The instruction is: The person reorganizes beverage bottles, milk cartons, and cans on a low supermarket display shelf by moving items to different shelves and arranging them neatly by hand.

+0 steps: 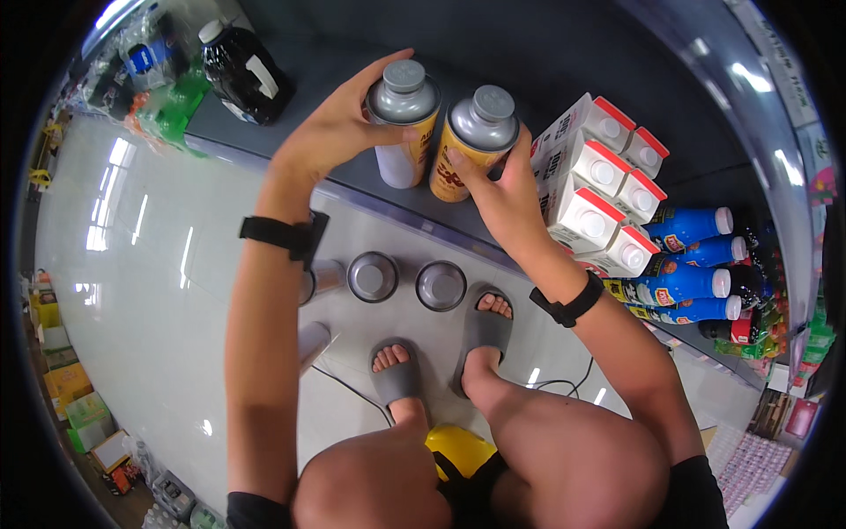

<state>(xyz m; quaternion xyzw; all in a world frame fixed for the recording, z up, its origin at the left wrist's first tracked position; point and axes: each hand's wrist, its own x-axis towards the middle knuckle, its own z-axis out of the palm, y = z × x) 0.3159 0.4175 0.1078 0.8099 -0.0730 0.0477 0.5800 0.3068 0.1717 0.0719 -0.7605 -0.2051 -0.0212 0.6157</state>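
Observation:
My left hand [344, 125] grips a yellow can with a silver screw cap [403, 155], its thumb across the front and fingers behind. Close beside it on the right, a second yellow can with a grey cap [479, 132] is held in my right hand [502, 188]. Both cans are over the front part of a dark grey shelf [330, 159]; whether their bases rest on it I cannot tell. To the right of my right hand stand white gable-top cartons with red edges [598, 172]. Several similar cans [373, 276] stand on the floor below.
A large dark bottle with a white cap [241, 73] stands on the shelf at left, near wrapped bottles [149, 59]. Blue bottles [687, 281] are right of the cartons. A black cable [357, 395] crosses the tiled floor [152, 284] near my feet.

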